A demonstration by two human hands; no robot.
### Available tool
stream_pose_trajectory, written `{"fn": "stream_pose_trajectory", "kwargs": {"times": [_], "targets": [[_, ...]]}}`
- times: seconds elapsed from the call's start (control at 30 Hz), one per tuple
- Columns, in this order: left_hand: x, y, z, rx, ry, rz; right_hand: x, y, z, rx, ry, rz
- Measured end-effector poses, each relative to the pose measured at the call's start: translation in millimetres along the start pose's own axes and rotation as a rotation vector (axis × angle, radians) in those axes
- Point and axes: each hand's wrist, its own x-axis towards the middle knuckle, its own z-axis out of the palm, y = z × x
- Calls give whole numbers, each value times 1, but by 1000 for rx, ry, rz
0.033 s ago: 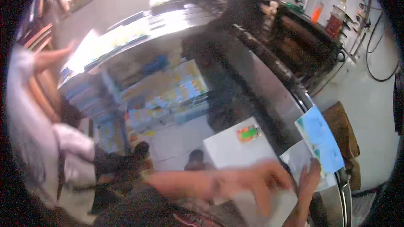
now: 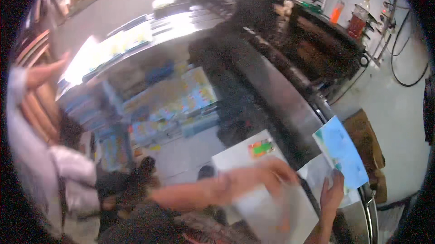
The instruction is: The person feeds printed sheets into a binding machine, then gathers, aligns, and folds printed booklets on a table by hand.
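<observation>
My left hand (image 2: 277,176) reaches across a white sheet or board (image 2: 235,159) with a small green and orange print (image 2: 262,148) near its far edge. Motion smears its fingers, so what they hold, if anything, is unclear. To its right, my right hand (image 2: 333,192) grips the near edge of a light blue printed sheet (image 2: 346,153), thumb and fingers closing on it. A whitish, creased paper (image 2: 316,171) lies beside that sheet, touching the hand; whether it is a flap of the same sheet I cannot tell.
Stacks of blue and yellow printed sheets (image 2: 170,101) stand beneath a brightly lit counter (image 2: 176,24). A dark machine (image 2: 319,40) is at the far right, with a bottle of reddish liquid (image 2: 358,22) on it. At the left, another person's arm (image 2: 45,73) extends over the counter.
The whole view has shifted slightly. My blurred left hand appears a little farther left and higher over the white board. My right hand stays at the blue printed sheet.
</observation>
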Motion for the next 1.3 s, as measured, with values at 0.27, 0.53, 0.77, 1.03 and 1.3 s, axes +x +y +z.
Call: {"fn": "stream_pose_trajectory", "kwargs": {"times": [0.27, 0.53, 0.77, 1.03, 1.3], "targets": [[-108, -108, -173, 1166, 609, -1151, 280, -112, -143, 268, 309, 33], [-106, -109, -179, 1047, 670, -1312, 665, -191, -146, -334, 357, -206], [-131, -144, -179, 1068, 527, -1196, 790, -120, -109, -746, -308, -73], [-101, -109, -175, 914, 341, -1435, 799, -93, -40, -969, 342, -165], [-90, -96, -178, 945, 514, -1377, 726, -194, -76, -966, 76, -51]]}}
